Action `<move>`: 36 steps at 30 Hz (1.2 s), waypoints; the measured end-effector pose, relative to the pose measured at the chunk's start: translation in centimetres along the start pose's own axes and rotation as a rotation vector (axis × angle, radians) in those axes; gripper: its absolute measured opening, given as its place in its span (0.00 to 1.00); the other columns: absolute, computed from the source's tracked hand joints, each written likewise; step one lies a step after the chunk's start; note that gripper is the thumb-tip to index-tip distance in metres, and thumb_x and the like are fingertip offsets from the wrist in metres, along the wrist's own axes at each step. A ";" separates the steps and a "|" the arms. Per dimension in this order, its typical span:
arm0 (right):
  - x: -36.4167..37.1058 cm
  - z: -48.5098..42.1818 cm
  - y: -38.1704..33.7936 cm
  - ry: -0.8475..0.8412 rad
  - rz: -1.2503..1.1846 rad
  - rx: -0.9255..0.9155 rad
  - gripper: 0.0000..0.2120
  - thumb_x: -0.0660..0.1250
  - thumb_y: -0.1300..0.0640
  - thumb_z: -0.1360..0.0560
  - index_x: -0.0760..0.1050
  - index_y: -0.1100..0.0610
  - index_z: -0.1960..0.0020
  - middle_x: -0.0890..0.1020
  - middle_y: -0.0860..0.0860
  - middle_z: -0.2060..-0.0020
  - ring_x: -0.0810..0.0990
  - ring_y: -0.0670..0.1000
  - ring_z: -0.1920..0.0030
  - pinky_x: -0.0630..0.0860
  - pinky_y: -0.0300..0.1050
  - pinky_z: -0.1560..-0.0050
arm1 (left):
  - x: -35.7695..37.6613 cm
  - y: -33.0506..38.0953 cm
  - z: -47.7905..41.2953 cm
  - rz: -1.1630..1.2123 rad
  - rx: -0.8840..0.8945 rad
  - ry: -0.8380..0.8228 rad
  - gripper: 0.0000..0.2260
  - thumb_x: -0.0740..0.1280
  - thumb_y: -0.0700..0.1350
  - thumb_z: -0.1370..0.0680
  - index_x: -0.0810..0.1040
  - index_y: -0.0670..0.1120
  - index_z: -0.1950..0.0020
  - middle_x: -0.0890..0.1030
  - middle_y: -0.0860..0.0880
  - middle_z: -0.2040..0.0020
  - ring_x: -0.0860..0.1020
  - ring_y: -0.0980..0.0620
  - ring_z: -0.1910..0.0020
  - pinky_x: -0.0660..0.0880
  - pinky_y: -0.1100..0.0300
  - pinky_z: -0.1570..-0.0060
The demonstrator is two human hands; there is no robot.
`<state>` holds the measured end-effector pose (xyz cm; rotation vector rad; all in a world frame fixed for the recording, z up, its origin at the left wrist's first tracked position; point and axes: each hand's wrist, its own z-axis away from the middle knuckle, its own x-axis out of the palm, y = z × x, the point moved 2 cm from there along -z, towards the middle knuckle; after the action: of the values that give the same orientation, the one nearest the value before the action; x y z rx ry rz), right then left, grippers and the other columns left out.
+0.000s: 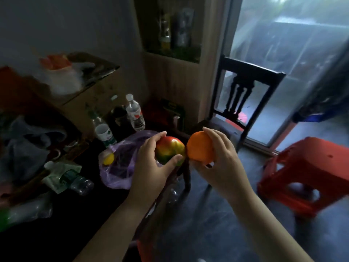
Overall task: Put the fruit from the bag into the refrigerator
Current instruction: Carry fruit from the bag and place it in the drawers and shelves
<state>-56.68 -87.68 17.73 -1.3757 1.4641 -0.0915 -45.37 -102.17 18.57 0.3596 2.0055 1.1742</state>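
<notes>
The left hand [151, 165] is wrapped around a red, yellow and green apple [170, 150], thumb underneath and fingers curled over the top. The right hand [221, 161] cups an orange [200, 146] from its right side, fingers over the top. Both fruits are in the air at the bench's edge, almost touching each other.

Both look firm and light enough for one hand. The apple's skin seems smooth and glossy, so a full wrap should hold better than fingertips. The orange's peel likely gives more grip. Either would probably bruise if dropped, so they should be set down, not tossed.

Just behind the left hand, a purple plastic bag [120, 167] lies slumped on the dark bench [56, 233] with a lemon [108, 158] showing inside. The film looks thin and limp, so the lemon is best lifted straight out, pinched around its middle.

Farther back stand water bottles [135, 114], and a dark chair [247, 91] beyond. No refrigerator can be made out from here.
</notes>
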 end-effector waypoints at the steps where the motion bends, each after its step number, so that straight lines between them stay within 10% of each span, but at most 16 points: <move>1: -0.6 0.8 -0.2 0.035 0.011 0.021 0.38 0.75 0.46 0.35 0.64 0.52 0.30 0.69 0.48 0.33 0.69 0.52 0.35 0.73 0.52 0.41 | 0.3 0.5 0.4 0.022 0.017 -0.021 0.27 0.73 0.52 0.31 0.68 0.56 0.34 0.71 0.58 0.37 0.69 0.59 0.37 0.69 0.68 0.42; 14: 1.5 13.2 -7.7 0.244 0.047 0.236 0.35 0.73 0.46 0.34 0.66 0.51 0.30 0.71 0.48 0.35 0.70 0.48 0.35 0.71 0.45 0.38 | -4.0 -2.7 7.2 0.309 0.086 -0.292 0.32 0.73 0.60 0.34 0.69 0.54 0.33 0.73 0.57 0.36 0.73 0.54 0.37 0.71 0.46 0.38; 24: -4.0 20.7 -12.3 0.328 0.209 0.314 0.37 0.76 0.48 0.35 0.65 0.49 0.30 0.69 0.44 0.34 0.66 0.40 0.34 0.65 0.31 0.37 | -3.6 1.2 12.9 0.242 0.350 -0.456 0.42 0.69 0.61 0.35 0.56 0.55 0.25 0.62 0.65 0.32 0.63 0.69 0.34 0.65 0.69 0.39; 32: -12.0 30.5 -17.2 0.508 0.382 0.378 0.39 0.77 0.45 0.36 0.62 0.46 0.30 0.69 0.44 0.32 0.69 0.49 0.33 0.70 0.55 0.37 | -2.0 10.3 20.8 0.427 0.560 -0.581 0.36 0.75 0.52 0.36 0.60 0.56 0.33 0.67 0.68 0.41 0.73 0.63 0.42 0.74 0.66 0.49; 36: -17.3 38.0 -21.1 0.600 0.580 0.436 0.38 0.73 0.40 0.36 0.62 0.47 0.31 0.71 0.48 0.34 0.69 0.46 0.36 0.67 0.47 0.37 | -0.7 15.5 28.0 0.491 0.651 -0.712 0.36 0.77 0.46 0.36 0.61 0.57 0.34 0.72 0.57 0.42 0.73 0.66 0.43 0.72 0.72 0.51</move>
<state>-19.97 -59.96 26.33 -0.5469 2.1344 -0.4499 -26.33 -76.95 24.04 1.4385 1.6210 0.4789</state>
